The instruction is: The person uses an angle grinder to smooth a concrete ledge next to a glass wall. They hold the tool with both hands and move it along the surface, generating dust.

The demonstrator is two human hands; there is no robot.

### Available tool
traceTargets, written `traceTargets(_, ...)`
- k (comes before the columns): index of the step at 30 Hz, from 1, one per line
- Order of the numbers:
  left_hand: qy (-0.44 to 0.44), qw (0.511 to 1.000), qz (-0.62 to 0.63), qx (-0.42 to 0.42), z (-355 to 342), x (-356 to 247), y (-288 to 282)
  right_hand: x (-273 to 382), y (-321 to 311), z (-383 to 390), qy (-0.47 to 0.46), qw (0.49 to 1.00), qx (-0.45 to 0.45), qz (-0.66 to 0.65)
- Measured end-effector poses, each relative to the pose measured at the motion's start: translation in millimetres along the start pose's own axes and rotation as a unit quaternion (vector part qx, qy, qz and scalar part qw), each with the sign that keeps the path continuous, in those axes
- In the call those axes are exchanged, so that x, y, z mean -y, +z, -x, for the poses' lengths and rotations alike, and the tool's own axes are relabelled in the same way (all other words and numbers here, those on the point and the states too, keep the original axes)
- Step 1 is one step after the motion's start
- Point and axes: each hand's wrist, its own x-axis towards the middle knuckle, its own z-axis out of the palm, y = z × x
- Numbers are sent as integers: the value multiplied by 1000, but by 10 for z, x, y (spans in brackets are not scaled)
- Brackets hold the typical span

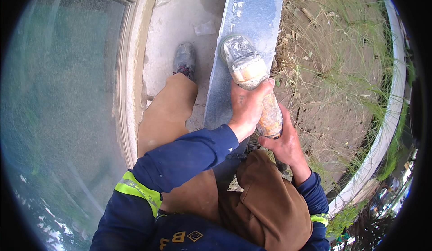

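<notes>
An angle grinder (249,68), dusty and yellowish with a grey metal head, lies over a long blue-grey stone slab (254,8). Its round disc sits at the slab's left edge and appears to touch the top face. My left hand (249,105) is closed around the front of the grinder's body, thumb along the top. Further back, my right hand (288,140) wraps the rear end of the grinder from the right side. Most of the disc is hidden beneath the grinder's head.
Left of me stands a large glass pane (67,84) in a pale frame (128,71). My shoe (185,57) rests on a concrete strip (166,26) beside the slab. To the right lies soil with long grass (333,80), bounded by a curved white kerb (391,116).
</notes>
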Motion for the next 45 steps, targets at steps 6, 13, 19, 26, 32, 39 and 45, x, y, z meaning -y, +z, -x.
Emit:
traceTargets(6, -26, 999, -1, 34, 127, 112, 107, -143, -47, 219, 19, 998, -35, -42)
traceTargets(13, -40, 998, -39, 41, 108, 240, 130, -151, -59, 277, 20, 998, -55, -25)
traceTargets(19, 2, 1000, -4, 9, -27, -9, -16, -21, 7, 12, -6, 1000, -16, 8)
traceTargets(26, -32, 998, -23, 51, 88, 111, 46, -163, -24, 202, 11, 999, -36, -14)
traceTargets(32, -34, 998, -31, 39, 122, 150, 60, -210, -9, 249, 4, 999, -45, -11)
traceTargets(39, -3, 1000, -19, -1, -40, -73, -87, 81, 32, -41, 6, 1000, 5, 17)
traceTargets(45, -7, 1000, 8, -16, 146, 39, 24, -100, 13, 169, -2, 1000, -17, 6)
